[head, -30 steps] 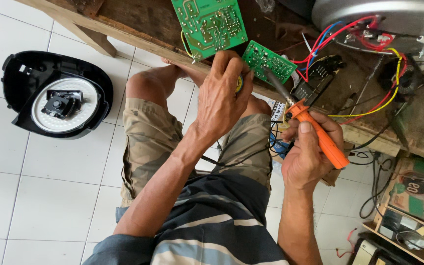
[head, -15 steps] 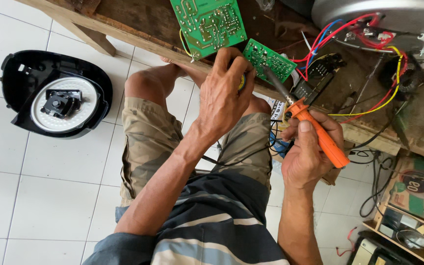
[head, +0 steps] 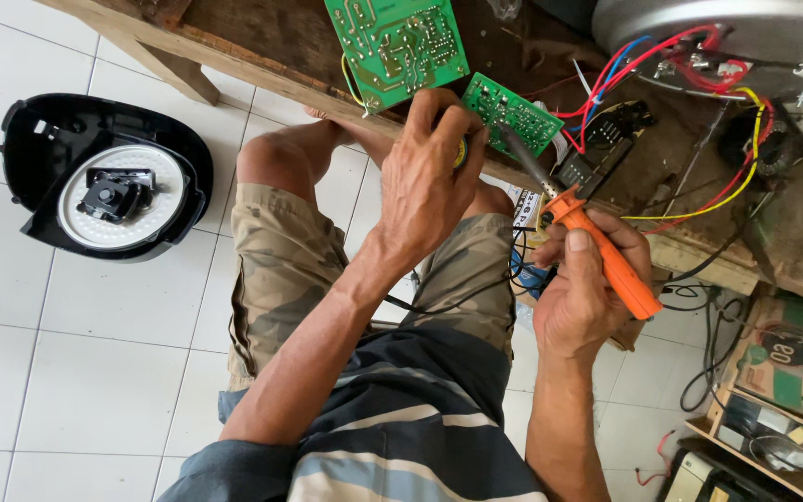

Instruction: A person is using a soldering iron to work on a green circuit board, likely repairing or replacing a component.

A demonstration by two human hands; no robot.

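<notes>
White floor tiles (head: 95, 372) lie below a rough wooden workbench (head: 262, 46). Your right hand (head: 587, 288) grips an orange-handled soldering iron (head: 597, 251), tip at the small green circuit board (head: 513, 113) on the bench edge. Your left hand (head: 429, 181) pinches that board, fingers closed.

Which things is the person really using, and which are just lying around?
In use:
soldering iron, in the right hand
small green board, at the iron's tip
left hand, pressed by that board

Lying about:
big green board
black lid on the floor
red and yellow wires
</notes>
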